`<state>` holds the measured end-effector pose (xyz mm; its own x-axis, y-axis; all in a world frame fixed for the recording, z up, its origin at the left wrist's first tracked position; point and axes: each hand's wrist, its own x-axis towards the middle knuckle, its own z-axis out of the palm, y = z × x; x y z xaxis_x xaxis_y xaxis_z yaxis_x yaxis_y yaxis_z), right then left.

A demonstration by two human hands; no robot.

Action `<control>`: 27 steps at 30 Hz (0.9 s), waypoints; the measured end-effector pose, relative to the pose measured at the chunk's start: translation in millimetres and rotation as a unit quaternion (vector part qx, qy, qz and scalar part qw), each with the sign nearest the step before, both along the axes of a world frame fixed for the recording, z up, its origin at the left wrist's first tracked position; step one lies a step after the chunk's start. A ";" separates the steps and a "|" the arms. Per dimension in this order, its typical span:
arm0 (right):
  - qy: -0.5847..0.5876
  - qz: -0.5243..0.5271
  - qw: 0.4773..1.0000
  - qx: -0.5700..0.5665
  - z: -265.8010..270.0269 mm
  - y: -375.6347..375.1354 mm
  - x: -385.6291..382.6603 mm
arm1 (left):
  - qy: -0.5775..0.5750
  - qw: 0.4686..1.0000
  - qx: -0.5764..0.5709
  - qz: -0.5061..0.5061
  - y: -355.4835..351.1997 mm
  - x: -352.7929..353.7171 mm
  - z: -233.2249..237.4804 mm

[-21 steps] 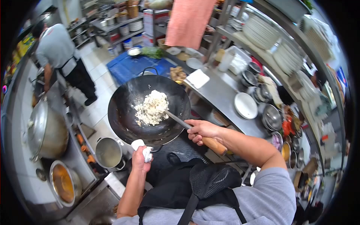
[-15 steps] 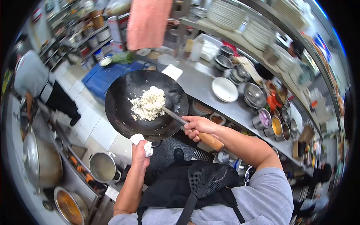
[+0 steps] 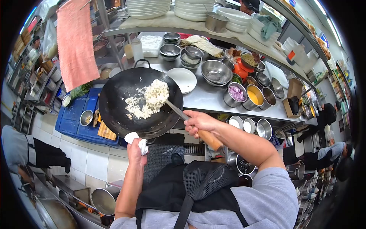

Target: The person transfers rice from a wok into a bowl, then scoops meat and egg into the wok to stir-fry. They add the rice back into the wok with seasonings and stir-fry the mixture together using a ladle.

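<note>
My left hand [image 3: 135,153] is closed round a folded white cloth [image 3: 142,145] at the near handle of a black wok [image 3: 110,114]. The wok is held up in the air, its far loop handle close to the counter. Fried rice [image 3: 138,108] lies loose in the wok's middle. My right hand [image 3: 202,123] grips a long-handled ladle [image 3: 210,139] by its shaft and wooden end. The ladle's bowl, inside the wok, is heaped with rice and mostly hidden by it. Just beyond the wok's right rim rests a white plate [image 3: 187,81].
On the steel counter [image 3: 207,95] stand metal bowls [image 3: 216,71] and pots of chopped purple onion [image 3: 235,94] and yellow liquid [image 3: 254,95]. Plates [image 3: 149,9] stack on the shelf above. A pink cloth [image 3: 77,45] hangs at left. Co-workers [image 3: 17,147] stand on both sides.
My view and body have turned right, towards the counter, bringing the wok up beside the white plate. More of the rice is now heaped on the ladle. Both hands keep their grip.
</note>
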<state>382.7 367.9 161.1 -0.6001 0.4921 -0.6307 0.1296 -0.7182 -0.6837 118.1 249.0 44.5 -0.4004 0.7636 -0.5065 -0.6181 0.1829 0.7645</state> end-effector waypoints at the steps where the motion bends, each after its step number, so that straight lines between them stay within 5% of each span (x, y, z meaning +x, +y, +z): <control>1: 0.000 -0.009 1.000 0.010 2.6 -5.2 0.7 | -0.015 1.000 0.004 0.000 2.9 1.5 3.2; 5: 0.062 -0.016 0.998 0.026 -19.9 2.8 22.9 | -0.077 0.997 0.009 0.009 7.6 -5.4 8.1; 8: 0.051 0.054 0.982 0.176 -64.7 68.0 59.7 | -0.100 0.995 0.002 0.011 4.2 -19.3 14.4; 9: -0.088 0.024 0.941 0.326 -94.6 99.2 62.0 | -0.088 0.996 -0.003 0.025 2.5 -19.0 20.1; 10: -0.316 0.047 0.744 0.587 -116.9 125.1 67.0 | -0.077 0.996 -0.009 0.040 -0.4 -18.5 27.3; 11: -0.364 0.000 0.691 0.624 -138.3 142.4 68.6 | -0.069 0.996 -0.030 0.057 -5.2 -12.9 31.2; 12: -0.360 0.002 0.694 0.624 -162.1 160.6 63.5 | -0.066 0.995 -0.033 0.061 -9.9 -13.8 28.6; 15: -0.412 0.070 0.514 0.749 -221.2 207.2 23.2 | -0.037 0.995 -0.027 0.084 -21.1 -26.2 23.5; 20: -0.463 0.136 0.528 0.698 -231.7 235.3 -20.4 | -0.027 0.990 -0.050 0.129 -33.2 -27.8 31.2; 23: -0.430 0.170 0.587 0.664 -220.7 250.8 -30.1 | -0.031 0.987 -0.041 0.154 -37.3 -31.4 36.2; 25: -0.275 -0.087 0.699 0.654 -207.8 263.5 -22.4 | -0.033 0.982 -0.055 0.178 -37.0 -31.0 40.8; 26: -0.142 -0.251 0.841 0.459 -166.4 268.9 -2.6 | -0.057 0.987 -0.027 0.151 -44.8 -38.2 35.4; 27: 0.012 -0.361 0.876 0.320 -152.6 264.5 3.9 | -0.059 0.986 -0.027 0.153 -44.7 -37.9 35.5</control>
